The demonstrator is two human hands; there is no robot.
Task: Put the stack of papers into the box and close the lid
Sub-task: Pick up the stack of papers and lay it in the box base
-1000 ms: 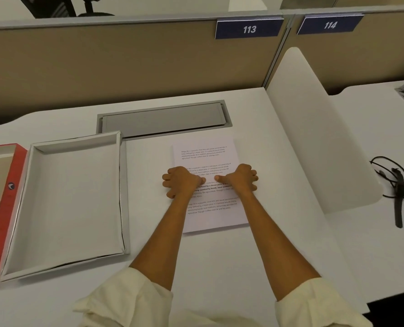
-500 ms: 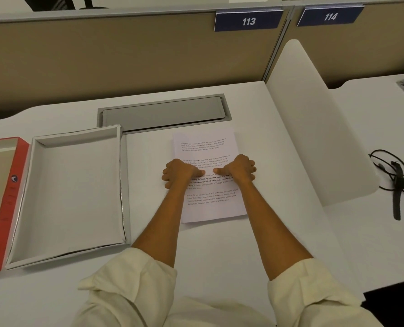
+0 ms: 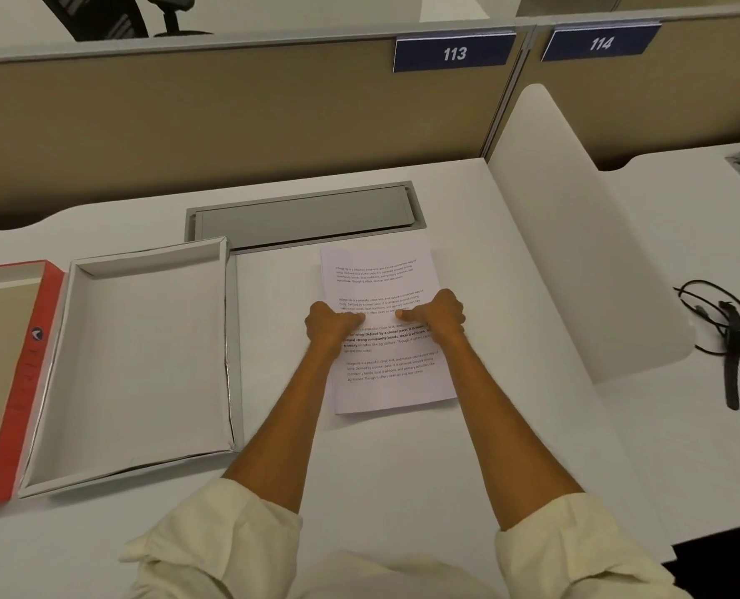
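A stack of printed white papers [image 3: 387,382] lies flat on the white desk, right of centre. My left hand [image 3: 331,324] holds its left edge and my right hand [image 3: 439,315] its right edge. Both thumbs press on the top sheet and the fingers curl down at the sides. The open white box [image 3: 230,339] sits empty to the left of the papers, a small gap away. Its red lid [image 3: 31,361] lies upside down at the far left, touching the box.
A grey cable hatch [image 3: 303,216] is set into the desk just behind the papers and box. A white divider panel [image 3: 576,252] stands to the right. Beyond it lie a black watch and cables [image 3: 733,339]. A tan partition wall [image 3: 230,123] closes the back.
Both hands stay on the papers' side edges and the stack rests in the same spot. Only the view has shifted a little.
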